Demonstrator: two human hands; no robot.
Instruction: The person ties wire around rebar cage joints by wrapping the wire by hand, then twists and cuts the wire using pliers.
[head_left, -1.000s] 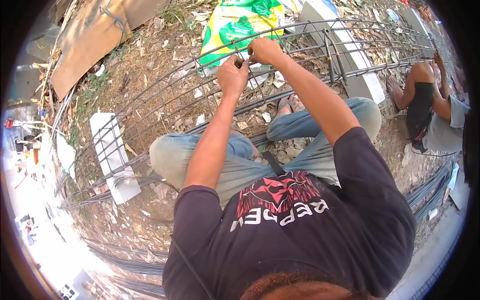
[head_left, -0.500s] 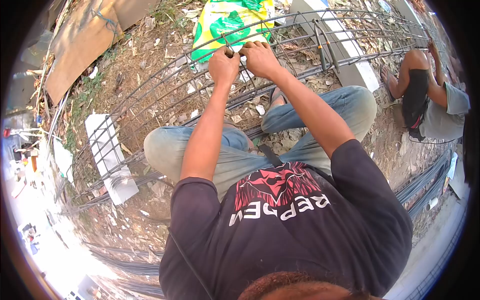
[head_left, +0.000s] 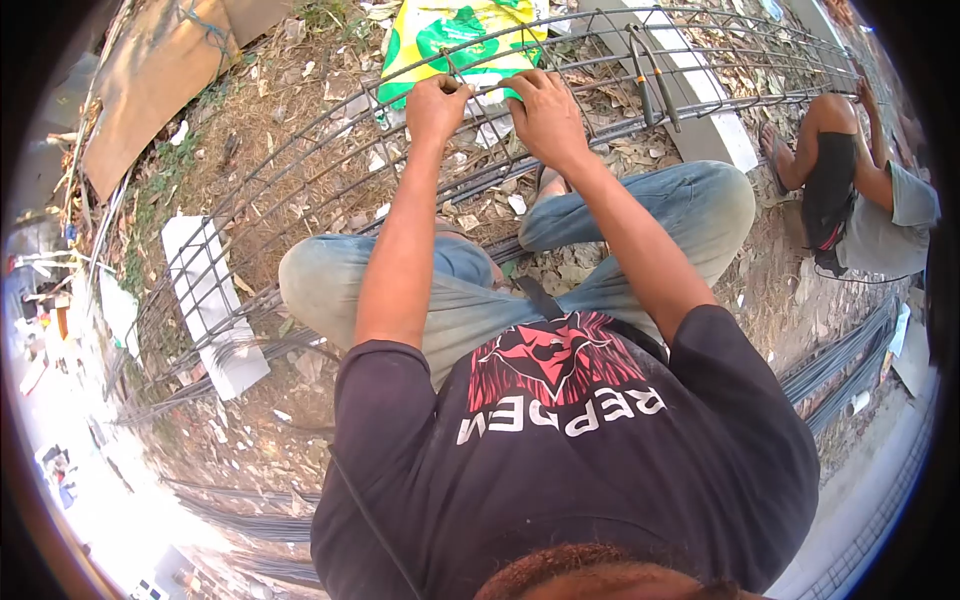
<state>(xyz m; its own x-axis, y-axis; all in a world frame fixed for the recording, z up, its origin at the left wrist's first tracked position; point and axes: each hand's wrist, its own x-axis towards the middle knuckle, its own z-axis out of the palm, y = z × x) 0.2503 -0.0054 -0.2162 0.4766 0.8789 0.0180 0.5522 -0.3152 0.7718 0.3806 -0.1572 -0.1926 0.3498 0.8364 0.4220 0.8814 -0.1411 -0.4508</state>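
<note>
A long rebar cage [head_left: 345, 120] of thin steel bars and stirrups crosses in front of me. At one of its upper bars my left hand [head_left: 436, 110] is closed in a pinch; what lies between its fingertips is too small to make out. To the right along that bar, my right hand [head_left: 550, 118] grips the rebar, fingers bent over it and thumb below. A gap separates the two hands. Steel pincers [head_left: 655, 88] with dark handles hang on the cage, right of my right hand.
A green, yellow and white sack [head_left: 425, 45] lies behind the cage. White blocks [head_left: 215, 300] and a pale beam [head_left: 700, 110] are under it. Another person [head_left: 870, 190] squats at the right. Loose bars [head_left: 850, 365] lie lower right, and a brown board [head_left: 150, 90] upper left.
My hands have moved apart along the bar, the right one shifting right and its fingers opening out somewhat. The view has shifted slightly.
</note>
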